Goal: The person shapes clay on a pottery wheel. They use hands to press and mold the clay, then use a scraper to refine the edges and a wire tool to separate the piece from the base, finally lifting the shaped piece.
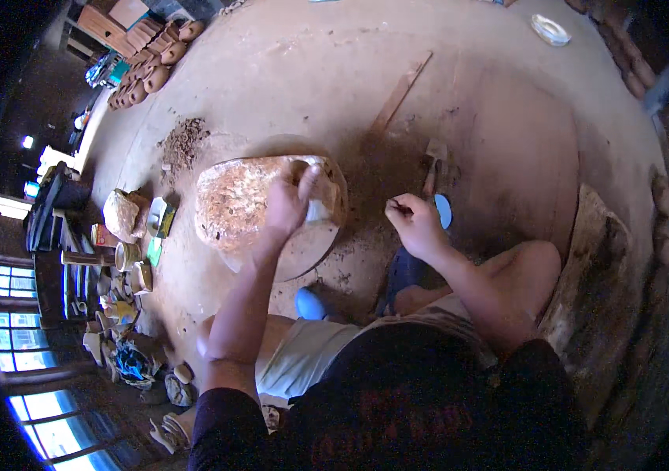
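A thick slab (pixel 232 200), crusted rust-orange and white, rests on a round board (pixel 297 259) on the floor before me. My left hand (pixel 289 206) lies on the slab's right end, thumb apart from the fingers. Beside that hand is a small pale patch (pixel 319 210) whose kind I cannot tell. Apart from the slab, to its right, my right hand (pixel 417 226) is raised with fingertips pinched together. A small dark bit shows at those fingertips, too small to name. Behind it on the floor lies a trowel-like tool (pixel 435 153) with a flat blade.
Dark crumbs (pixel 184 143) are heaped beyond the slab. A wooden strip (pixel 403 90) lies farther off. At left stand a pale lump (pixel 121 216), a small tin (pixel 161 217) and pots (pixel 126 257). Clay pots (pixel 154 78) are stacked far left; a white ring (pixel 550 30) lies far right.
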{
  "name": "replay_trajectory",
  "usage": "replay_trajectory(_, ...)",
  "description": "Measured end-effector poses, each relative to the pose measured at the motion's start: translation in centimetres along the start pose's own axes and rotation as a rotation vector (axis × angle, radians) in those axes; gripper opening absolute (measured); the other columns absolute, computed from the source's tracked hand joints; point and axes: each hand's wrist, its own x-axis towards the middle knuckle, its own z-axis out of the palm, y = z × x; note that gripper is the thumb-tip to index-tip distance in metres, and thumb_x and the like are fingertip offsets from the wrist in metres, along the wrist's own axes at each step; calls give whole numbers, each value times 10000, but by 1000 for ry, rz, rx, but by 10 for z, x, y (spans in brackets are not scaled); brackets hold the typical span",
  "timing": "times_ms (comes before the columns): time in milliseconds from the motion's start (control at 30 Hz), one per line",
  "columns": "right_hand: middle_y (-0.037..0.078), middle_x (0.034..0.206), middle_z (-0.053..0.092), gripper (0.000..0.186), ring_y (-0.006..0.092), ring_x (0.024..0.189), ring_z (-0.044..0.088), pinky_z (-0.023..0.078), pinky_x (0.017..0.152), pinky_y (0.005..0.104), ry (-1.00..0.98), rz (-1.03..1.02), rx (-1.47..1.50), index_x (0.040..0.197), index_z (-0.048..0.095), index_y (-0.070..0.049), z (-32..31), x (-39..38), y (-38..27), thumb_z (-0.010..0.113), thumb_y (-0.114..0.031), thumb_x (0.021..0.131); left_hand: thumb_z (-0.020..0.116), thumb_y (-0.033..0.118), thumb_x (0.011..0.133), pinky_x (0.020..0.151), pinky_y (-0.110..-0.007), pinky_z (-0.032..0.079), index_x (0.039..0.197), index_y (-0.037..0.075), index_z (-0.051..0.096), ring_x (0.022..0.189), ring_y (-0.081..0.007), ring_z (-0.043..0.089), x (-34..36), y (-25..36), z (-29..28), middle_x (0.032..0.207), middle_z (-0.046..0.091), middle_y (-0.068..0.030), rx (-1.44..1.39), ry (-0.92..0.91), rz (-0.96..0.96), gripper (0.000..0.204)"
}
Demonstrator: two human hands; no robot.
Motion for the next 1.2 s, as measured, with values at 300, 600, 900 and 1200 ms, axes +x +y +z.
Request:
replay_trajectory(300,50,816,692,241,106,722,640,531,676,292,-253,224,138,940,717,35,20,-14,31,704,-199,1000,724,469,935,1187,-575,321,1135,-50,616,1357,-474,477,21,-55,11,1424,535,-282,696,-37,122,566)
replay_trajectory(600,221,830,720,248,437,791,707,575,764,495,-198,-85,-163,935,744,-19,28,4,37,695,-261,960,776,400,915,1006,-492,511,1192,-44,638,1175,-438,596,3,-44,10,1254,615,-249,645,-30,266,542)
replay_trajectory(900,184,815,732,448,416,761,729,593,712,543,-673,-361,-625,1390,633,-150,56,0,29,638,-302,969,782,263,903,1033,-499,463,1110,-38,637,1194,-428,557,-30,-34,18,1272,598,-222,515,35,171,394)
replay_trajectory(1200,204,908,754,756,307,767,748,601,650,439,-891,-63,-331,1543,444,-79,112,-9,58,695,-313,870,781,254,905,1167,-540,383,1108,-25,631,1254,-440,544,-40,-34,10,1326,592,-223,516,-68,235,375)
